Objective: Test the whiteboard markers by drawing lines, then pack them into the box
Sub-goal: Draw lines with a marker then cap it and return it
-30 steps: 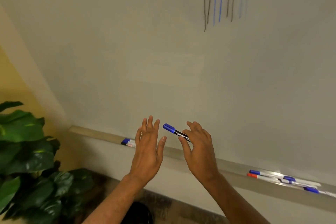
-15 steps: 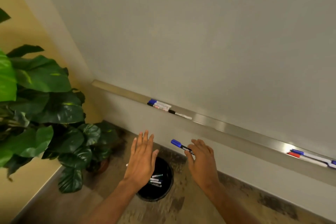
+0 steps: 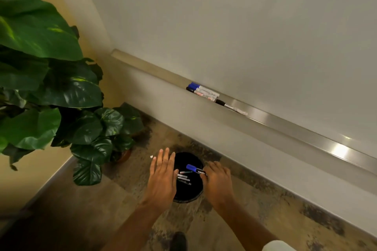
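Note:
My right hand (image 3: 217, 184) holds a blue-capped marker (image 3: 196, 169) by its black barrel, cap pointing left, above a round black bin (image 3: 188, 192) on the floor. Several markers (image 3: 184, 177) lie at the bottom of that bin. My left hand (image 3: 162, 177) hovers over the bin's left edge, flat, fingers spread, holding nothing. On the whiteboard's metal tray (image 3: 285, 126), a few markers (image 3: 205, 92) lie together, and a black-capped one (image 3: 231, 106) sits just to their right. The whiteboard (image 3: 244, 26) fills the upper right.
A large green-leaved potted plant (image 3: 51, 87) stands at the left against the yellow wall. A small white scrap (image 3: 151, 156) lies on the mottled floor by the bin. A dark shoe tip (image 3: 179, 240) shows at the bottom.
The view has tilted down from the drawn lines on the board to the floor. Both hands have dropped from tray height to just over the black bin, the right still gripping the blue marker.

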A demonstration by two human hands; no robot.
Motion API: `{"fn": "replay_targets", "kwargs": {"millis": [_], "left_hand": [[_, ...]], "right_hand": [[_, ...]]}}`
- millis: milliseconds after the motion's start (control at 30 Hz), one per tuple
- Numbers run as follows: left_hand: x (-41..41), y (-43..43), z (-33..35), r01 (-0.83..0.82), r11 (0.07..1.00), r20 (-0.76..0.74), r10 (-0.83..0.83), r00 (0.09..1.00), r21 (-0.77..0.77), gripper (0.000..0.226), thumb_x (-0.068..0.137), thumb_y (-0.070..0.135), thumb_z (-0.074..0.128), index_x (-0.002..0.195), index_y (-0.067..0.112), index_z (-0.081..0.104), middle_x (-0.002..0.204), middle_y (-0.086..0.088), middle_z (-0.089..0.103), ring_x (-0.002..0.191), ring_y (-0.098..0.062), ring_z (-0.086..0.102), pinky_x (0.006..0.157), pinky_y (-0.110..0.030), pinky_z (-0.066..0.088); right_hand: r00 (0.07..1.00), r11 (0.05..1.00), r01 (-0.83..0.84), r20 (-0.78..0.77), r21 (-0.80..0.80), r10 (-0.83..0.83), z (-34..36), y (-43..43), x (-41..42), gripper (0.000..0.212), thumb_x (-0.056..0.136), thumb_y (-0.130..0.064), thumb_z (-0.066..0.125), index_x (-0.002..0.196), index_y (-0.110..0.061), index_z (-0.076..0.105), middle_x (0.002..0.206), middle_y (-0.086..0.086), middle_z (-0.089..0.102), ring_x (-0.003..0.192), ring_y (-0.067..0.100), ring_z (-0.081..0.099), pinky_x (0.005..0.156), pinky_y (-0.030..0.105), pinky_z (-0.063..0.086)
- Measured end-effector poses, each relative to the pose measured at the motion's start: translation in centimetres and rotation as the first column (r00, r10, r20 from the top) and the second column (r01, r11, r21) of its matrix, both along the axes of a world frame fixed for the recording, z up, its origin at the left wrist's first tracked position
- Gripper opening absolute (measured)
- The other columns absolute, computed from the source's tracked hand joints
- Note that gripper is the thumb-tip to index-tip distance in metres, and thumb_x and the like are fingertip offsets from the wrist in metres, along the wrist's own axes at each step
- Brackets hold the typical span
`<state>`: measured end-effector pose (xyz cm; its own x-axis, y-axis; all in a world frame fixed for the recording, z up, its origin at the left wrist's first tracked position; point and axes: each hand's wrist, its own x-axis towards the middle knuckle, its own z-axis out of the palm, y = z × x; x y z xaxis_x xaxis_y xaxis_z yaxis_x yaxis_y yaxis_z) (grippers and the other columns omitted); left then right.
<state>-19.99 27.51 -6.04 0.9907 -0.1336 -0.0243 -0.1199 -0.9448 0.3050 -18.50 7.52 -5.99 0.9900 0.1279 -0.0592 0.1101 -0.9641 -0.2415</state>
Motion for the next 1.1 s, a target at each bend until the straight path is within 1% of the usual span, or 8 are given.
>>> {"fn": "replay_targets", "kwargs": {"millis": [100,267,467,567,667,733,867,1100], "left_hand": [[0.3,0.8,-1.6,-0.022,1.000,-0.011,0.022,1.000,0.004,0.057,0.110,0.038,0.019,0.158,0.010,0.032,0.167,-0.013,0.025,0.156,-0.029,0.015,0.124,-0.042,0.006],[0.9,1.9,-3.7,-0.043,0.999,-0.038,0.043,0.998,-0.004,0.058,0.111,0.039,0.017,0.156,0.009,0.035,0.165,-0.014,0.030,0.155,-0.031,0.021,0.121,-0.046,0.016],[1.4,3.1,-5.6,-0.078,0.996,-0.025,0.077,0.997,-0.033,0.064,0.110,0.045,0.006,0.159,0.011,0.030,0.169,-0.010,0.018,0.158,-0.025,0.008,0.125,-0.043,0.007],[1.2,3.5,-5.7,-0.089,0.995,-0.028,0.088,0.996,-0.054,0.069,0.107,0.049,-0.002,0.161,0.013,0.023,0.170,-0.006,0.009,0.158,-0.021,-0.002,0.127,-0.039,-0.002],[1.3,3.6,-5.5,-0.084,0.994,-0.026,0.082,0.996,-0.069,0.069,0.108,0.049,-0.002,0.161,0.012,0.026,0.170,-0.007,0.012,0.159,-0.022,-0.001,0.127,-0.041,0.001],[1.6,3.6,-5.1,-0.078,0.995,-0.030,0.076,0.997,-0.066,0.067,0.109,0.047,0.002,0.160,0.012,0.029,0.170,-0.009,0.016,0.159,-0.023,0.002,0.127,-0.043,0.005],[2.5,2.3,-3.2,-0.052,0.998,0.002,0.052,0.999,-0.038,0.063,0.110,0.044,0.012,0.158,0.009,0.033,0.167,-0.013,0.023,0.158,-0.026,0.009,0.125,-0.045,0.007],[3.1,-3.0,2.4,-0.006,1.000,0.062,0.008,0.998,-0.019,0.067,0.109,0.053,0.016,0.163,0.013,0.016,0.171,-0.008,0.005,0.158,-0.019,-0.008,0.127,-0.039,-0.006]], "right_hand": [[0.999,0.999,-0.035,-0.034,-0.032,0.034,-1.6,1.4,1.0,0.026,0.085,-0.034,0.053,0.087,-0.023,0.076,0.101,0.001,0.073,0.098,0.024,0.067,0.078,0.041,0.054],[0.997,0.997,-0.054,-0.056,-0.056,0.051,-5.0,3.7,2.8,0.014,0.083,-0.029,0.070,0.092,-0.020,0.075,0.105,0.003,0.072,0.103,0.026,0.065,0.081,0.044,0.053],[0.996,0.998,-0.055,-0.079,-0.038,0.052,-7.7,5.9,4.7,0.039,0.081,-0.035,0.075,0.114,-0.015,0.070,0.118,0.008,0.069,0.114,0.031,0.062,0.091,0.046,0.051],[0.999,1.000,-0.020,-0.041,0.009,0.020,-8.0,5.9,4.5,0.042,0.090,-0.035,0.064,0.124,-0.011,0.064,0.128,0.011,0.064,0.125,0.033,0.055,0.100,0.047,0.045],[1.000,0.996,0.025,-0.010,0.085,-0.025,-7.1,5.0,3.8,0.053,0.097,-0.045,0.036,0.130,-0.011,0.059,0.135,0.009,0.059,0.133,0.031,0.047,0.107,0.046,0.038],[0.998,0.986,0.053,0.008,0.155,-0.055,-6.2,4.2,3.3,0.061,0.097,-0.050,0.026,0.133,-0.012,0.057,0.140,0.009,0.056,0.137,0.029,0.042,0.111,0.044,0.032],[0.993,0.973,0.081,0.064,0.216,-0.097,-3.7,2.1,2.4,0.057,0.099,-0.048,0.030,0.134,-0.013,0.056,0.144,0.008,0.051,0.141,0.027,0.037,0.115,0.035,0.018],[0.978,0.964,0.076,0.172,0.253,-0.122,1.5,-1.7,0.8,0.052,0.102,-0.045,0.037,0.138,-0.011,0.052,0.150,0.007,0.044,0.146,0.021,0.027,0.119,0.035,0.015]]}}
